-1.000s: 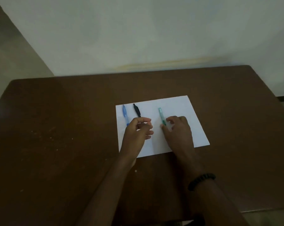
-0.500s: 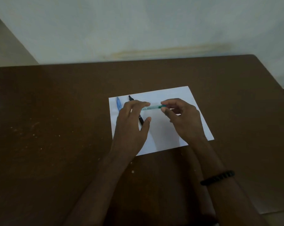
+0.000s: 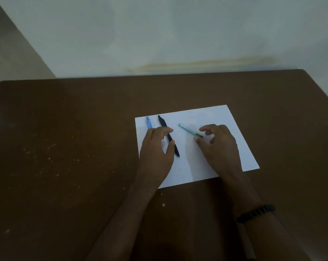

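Locate green pen (image 3: 190, 130) ahead-left of nearer right hand (image 3: 219, 147), long axis slanting away leftward from it. Note hands apart, left hand (image 3: 157, 150) over black pen (image 3: 162, 123); grips indeterminable.
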